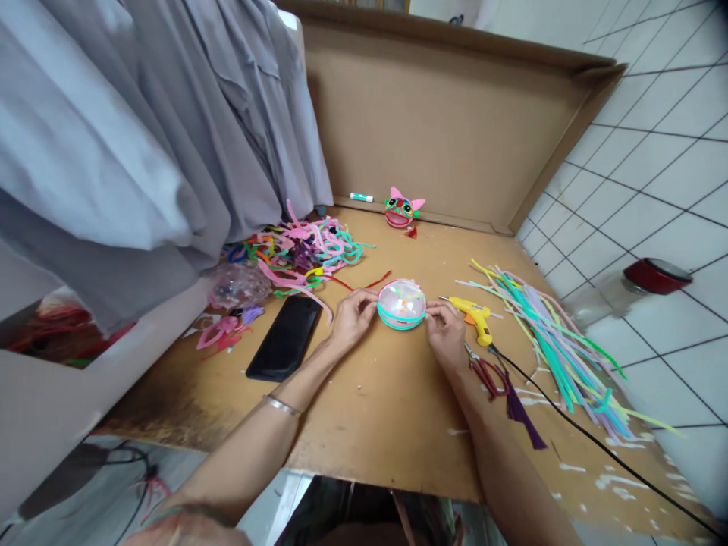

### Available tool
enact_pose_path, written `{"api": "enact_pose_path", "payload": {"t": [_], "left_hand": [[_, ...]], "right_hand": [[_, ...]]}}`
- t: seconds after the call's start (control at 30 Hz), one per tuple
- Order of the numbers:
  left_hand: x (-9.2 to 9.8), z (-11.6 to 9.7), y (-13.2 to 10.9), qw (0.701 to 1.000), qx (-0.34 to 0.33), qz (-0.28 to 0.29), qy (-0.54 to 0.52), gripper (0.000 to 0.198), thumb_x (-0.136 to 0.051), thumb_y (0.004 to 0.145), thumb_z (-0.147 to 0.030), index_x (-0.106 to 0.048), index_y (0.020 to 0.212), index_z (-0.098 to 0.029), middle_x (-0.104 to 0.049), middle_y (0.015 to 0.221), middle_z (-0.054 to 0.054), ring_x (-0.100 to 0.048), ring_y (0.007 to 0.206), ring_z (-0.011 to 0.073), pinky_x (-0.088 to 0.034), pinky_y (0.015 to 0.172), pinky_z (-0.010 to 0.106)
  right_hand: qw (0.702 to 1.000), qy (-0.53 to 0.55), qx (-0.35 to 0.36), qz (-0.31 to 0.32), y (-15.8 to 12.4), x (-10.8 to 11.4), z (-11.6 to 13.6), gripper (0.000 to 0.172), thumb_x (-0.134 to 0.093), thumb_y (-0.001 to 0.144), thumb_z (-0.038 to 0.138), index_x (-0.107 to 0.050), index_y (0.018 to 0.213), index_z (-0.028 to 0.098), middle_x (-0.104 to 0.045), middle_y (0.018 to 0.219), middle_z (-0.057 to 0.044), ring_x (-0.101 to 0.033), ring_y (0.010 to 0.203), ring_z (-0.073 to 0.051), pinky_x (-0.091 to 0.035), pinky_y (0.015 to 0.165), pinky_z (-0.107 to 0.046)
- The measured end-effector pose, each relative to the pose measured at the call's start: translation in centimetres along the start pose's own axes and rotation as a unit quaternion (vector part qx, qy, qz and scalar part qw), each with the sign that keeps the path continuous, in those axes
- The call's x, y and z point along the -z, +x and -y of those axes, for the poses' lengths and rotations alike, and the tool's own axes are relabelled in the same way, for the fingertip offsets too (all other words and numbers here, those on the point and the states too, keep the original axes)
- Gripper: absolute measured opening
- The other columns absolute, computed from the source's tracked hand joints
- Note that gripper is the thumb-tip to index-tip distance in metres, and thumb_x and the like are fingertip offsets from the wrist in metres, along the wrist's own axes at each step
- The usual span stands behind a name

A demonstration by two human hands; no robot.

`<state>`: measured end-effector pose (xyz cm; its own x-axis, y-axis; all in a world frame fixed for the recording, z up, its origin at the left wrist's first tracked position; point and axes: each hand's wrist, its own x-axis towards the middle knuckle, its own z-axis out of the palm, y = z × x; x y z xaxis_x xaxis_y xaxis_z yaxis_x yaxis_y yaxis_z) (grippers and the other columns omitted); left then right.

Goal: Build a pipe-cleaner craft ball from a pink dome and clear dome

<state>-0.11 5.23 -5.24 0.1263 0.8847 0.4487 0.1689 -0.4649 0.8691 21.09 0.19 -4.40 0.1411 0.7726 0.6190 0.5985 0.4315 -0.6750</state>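
Note:
Between both hands is a small round clear dome [402, 302] with a pink rim and teal bands around its lower edge. My left hand [353, 318] pinches its left side, fingers closed on the rim. On the opposite side, my right hand [445, 327] grips the edge between thumb and fingers. Small coloured bits show through the clear surface. A yellow glue gun [473, 315] lies just right of my right hand, with red-handled scissors [489, 373] and a purple tassel [522, 413] below it.
A black phone [285, 339] lies left of my left forearm. Tangled pipe cleaners [312, 246] are heaped at back left, straight ones [551, 341] at right. A finished-looking pink-eared face [400, 208] and a glue stick [362, 197] stand near the cardboard wall [444, 121]. A black cord crosses the right side.

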Motion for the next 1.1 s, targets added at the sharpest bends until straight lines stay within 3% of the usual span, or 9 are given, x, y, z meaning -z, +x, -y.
{"api": "enact_pose_path", "payload": {"t": [0.47,0.73,1.1], "left_hand": [[-0.35,-0.52,-0.02,0.998,0.035,-0.008,-0.043,0.017,-0.061,0.068,-0.018,-0.068,0.083,-0.015,-0.071,0.097,0.009,-0.067,0.085,0.0177,-0.055,0.078,0.031],[-0.14,-0.53,-0.06,0.995,0.067,0.026,-0.071,0.027,-0.069,0.068,-0.028,-0.066,0.090,-0.012,-0.068,0.106,0.012,-0.067,0.081,0.0160,-0.057,0.078,0.033],[-0.08,-0.69,-0.06,0.995,0.073,0.016,-0.071,0.035,-0.072,0.070,-0.043,-0.067,0.087,-0.013,-0.068,0.103,0.014,-0.066,0.085,0.0190,-0.055,0.079,0.034]], "right_hand": [[0.998,0.051,-0.021,-0.001,0.00,-0.30,-0.66,0.005,-0.061,0.078,0.026,-0.063,0.076,0.022,-0.065,0.093,-0.007,-0.063,0.089,-0.021,-0.055,0.079,-0.039],[0.997,0.070,-0.033,0.017,0.21,-0.03,-0.57,0.012,-0.066,0.078,0.035,-0.066,0.079,0.023,-0.066,0.094,-0.007,-0.063,0.091,-0.021,-0.056,0.080,-0.040],[0.998,0.063,-0.024,0.002,0.34,0.05,0.07,0.015,-0.067,0.080,0.036,-0.067,0.077,0.021,-0.067,0.090,-0.007,-0.064,0.087,-0.020,-0.053,0.082,-0.040]]}}
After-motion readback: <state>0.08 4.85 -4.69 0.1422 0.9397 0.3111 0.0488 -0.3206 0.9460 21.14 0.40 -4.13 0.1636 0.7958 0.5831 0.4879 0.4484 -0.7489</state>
